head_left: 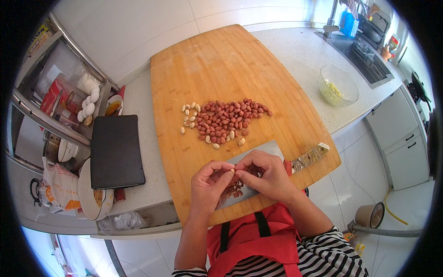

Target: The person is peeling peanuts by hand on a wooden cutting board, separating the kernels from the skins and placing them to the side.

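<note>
Between the fingertips of my left hand [209,185] and my right hand [264,173] is a small pale peanut [232,171], pinched from both sides. Below the hands a cleaver lies flat, its steel blade [273,149] partly covered by them and its wrapped handle [309,157] pointing right. Torn reddish peanut skins [233,189] are scattered on the blade. Beyond it, a heap of red-skinned peanuts [225,119] rests on the wooden cutting board [221,65]. Several skinless peanuts [187,118] lie at the heap's left side, and a few more along its near edge.
A black flat case [117,150] stands left of the board, over a white bowl [84,194]. Eggs [89,107] sit on the metal rack [52,117]. At right are a glass bowl [337,86] with chopped pale-green food and the sink [360,59].
</note>
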Demonstrator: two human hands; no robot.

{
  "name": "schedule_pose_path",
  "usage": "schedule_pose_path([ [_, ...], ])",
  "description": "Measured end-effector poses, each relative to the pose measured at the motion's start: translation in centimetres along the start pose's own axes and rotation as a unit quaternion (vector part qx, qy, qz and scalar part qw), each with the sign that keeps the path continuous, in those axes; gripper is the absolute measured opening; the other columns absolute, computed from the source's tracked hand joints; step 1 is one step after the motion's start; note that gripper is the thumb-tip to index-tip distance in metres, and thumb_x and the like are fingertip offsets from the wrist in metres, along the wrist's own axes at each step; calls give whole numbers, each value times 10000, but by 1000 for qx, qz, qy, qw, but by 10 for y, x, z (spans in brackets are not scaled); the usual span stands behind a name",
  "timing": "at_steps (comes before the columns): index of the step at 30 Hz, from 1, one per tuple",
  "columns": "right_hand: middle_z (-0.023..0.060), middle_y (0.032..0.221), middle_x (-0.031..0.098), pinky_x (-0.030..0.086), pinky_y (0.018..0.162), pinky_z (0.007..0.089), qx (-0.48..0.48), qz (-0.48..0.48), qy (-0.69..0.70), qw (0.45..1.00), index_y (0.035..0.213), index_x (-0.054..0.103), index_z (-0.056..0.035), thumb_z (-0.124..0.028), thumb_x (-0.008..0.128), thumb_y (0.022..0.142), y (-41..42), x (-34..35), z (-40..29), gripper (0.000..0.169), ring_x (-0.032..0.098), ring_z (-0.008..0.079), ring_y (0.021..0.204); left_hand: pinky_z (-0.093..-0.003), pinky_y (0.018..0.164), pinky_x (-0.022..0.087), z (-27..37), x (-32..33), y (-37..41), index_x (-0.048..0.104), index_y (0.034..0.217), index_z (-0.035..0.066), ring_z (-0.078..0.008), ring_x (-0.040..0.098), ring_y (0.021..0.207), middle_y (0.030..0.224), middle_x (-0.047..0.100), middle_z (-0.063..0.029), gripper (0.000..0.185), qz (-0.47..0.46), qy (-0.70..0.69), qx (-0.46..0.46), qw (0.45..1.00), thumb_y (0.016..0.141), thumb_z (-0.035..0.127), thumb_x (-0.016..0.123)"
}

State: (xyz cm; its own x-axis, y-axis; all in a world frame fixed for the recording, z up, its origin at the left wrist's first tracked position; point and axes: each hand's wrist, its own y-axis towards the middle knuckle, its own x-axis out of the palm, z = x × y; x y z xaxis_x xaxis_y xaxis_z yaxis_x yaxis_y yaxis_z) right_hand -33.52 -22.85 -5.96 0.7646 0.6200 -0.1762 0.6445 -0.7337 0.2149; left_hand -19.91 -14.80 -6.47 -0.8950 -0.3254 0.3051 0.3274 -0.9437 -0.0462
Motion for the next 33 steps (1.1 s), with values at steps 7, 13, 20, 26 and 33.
schedule_pose_path([
  [7,48,705,552,420,514,206,23,-12,26,999,804,588,4,-88,612,754,0,1,2,107,522,78,591,-211,681,484,-1,-1,0,544,903,-23,-104,583,742,809,593,-68,110,2,-18,0,1000,794,-37,540],
  [13,32,681,539,421,517,204,49,-26,51,997,798,577,8,-89,605,758,1,0,2,108,511,64,593,-214,695,487,2,-1,0,552,890,-19,-104,585,743,809,594,-64,98,-6,-22,-21,1000,794,-36,541],
  [20,44,663,529,421,508,218,47,-12,25,999,778,553,9,-67,585,741,1,3,0,90,511,76,576,-216,692,490,-2,-2,1,549,900,-19,-107,584,745,822,592,-66,107,-21,-38,-50,998,795,-36,539],
  [26,67,648,507,423,502,236,24,-1,-2,1000,761,534,17,-61,582,726,1,4,2,98,513,105,557,-216,676,488,0,-1,1,541,927,-17,-99,576,744,826,591,-62,139,-34,-50,-55,997,790,-36,547],
  [33,44,669,522,415,510,217,46,2,36,998,783,542,8,-75,584,746,0,4,5,100,497,73,574,-209,686,479,-2,-1,1,549,934,-16,-97,574,764,826,594,-60,153,-7,-14,-7,1000,783,-44,552],
])
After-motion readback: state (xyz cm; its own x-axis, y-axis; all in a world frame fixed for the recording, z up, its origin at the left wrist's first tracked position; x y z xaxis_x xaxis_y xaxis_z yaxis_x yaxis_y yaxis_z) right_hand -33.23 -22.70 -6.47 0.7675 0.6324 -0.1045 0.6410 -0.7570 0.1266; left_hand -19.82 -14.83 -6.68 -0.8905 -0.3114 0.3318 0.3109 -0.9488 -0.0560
